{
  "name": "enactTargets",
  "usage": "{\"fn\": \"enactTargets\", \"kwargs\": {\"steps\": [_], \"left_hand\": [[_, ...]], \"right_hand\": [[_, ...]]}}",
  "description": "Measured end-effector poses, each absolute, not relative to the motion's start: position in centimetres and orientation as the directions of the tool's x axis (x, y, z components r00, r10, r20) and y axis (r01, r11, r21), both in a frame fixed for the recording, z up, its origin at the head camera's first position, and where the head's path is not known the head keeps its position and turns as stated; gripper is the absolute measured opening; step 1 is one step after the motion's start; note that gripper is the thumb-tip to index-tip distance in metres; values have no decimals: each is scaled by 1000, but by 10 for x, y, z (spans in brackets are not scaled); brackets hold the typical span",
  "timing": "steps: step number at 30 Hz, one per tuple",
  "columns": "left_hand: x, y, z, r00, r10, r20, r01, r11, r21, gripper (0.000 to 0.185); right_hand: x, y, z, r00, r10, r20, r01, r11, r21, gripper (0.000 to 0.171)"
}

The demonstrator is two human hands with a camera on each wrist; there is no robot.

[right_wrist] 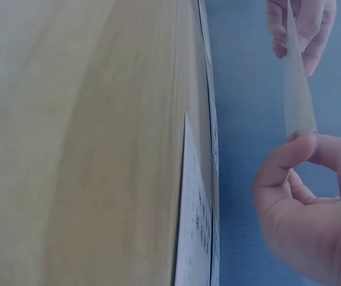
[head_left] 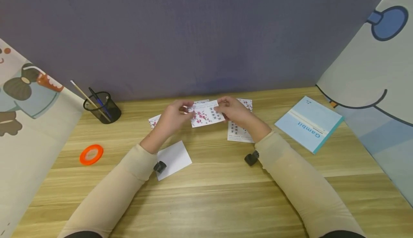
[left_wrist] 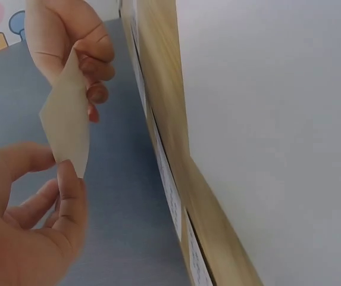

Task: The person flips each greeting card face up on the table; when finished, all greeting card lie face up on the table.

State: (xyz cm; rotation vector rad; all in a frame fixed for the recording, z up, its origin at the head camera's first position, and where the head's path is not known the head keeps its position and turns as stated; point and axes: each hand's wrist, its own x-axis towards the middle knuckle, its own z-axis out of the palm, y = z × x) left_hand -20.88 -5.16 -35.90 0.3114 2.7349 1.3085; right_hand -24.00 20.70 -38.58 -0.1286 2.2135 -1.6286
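Note:
Both hands hold one small card (head_left: 206, 114) with pink flower print a little above the wooden desk (head_left: 213, 191). My left hand (head_left: 174, 118) pinches its left end between thumb and fingers; my right hand (head_left: 233, 112) pinches its right end. In the left wrist view the card's plain back (left_wrist: 68, 116) shows between my left hand (left_wrist: 33, 214) below and the right hand above. The right wrist view shows the card (right_wrist: 297, 89) nearly edge-on, pinched by my right hand (right_wrist: 307, 196). More printed cards (head_left: 238, 132) lie flat on the desk under and behind the hands.
A blank white card (head_left: 172, 159) lies by my left forearm. A light blue booklet (head_left: 309, 123) is at the right. An orange tape roll (head_left: 91, 154) and a black mesh pen cup (head_left: 104, 107) stand at the left. Cartoon-printed panels close both sides, a purple wall the back.

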Motion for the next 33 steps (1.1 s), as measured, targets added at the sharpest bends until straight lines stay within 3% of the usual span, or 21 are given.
{"fn": "enactTargets", "kwargs": {"steps": [7, 13, 21, 33], "left_hand": [[-214, -53, -363, -960, 266, -92, 92, 605, 791, 68], [-218, -53, -369, -912, 361, -195, 120, 689, 714, 79], [-213, -53, -373, -865, 385, -320, 91, 749, 656, 77], [-206, -48, -375, -859, 407, -309, 192, 818, 541, 53]], "right_hand": [[-238, 204, -384, -922, -303, -242, 71, 482, -873, 55], [-236, 201, -385, -907, -346, -239, -6, 578, -816, 52], [-235, 195, -385, -887, -362, -287, -31, 667, -744, 52], [-231, 182, -382, -868, -348, -354, -73, 795, -602, 54]]}}
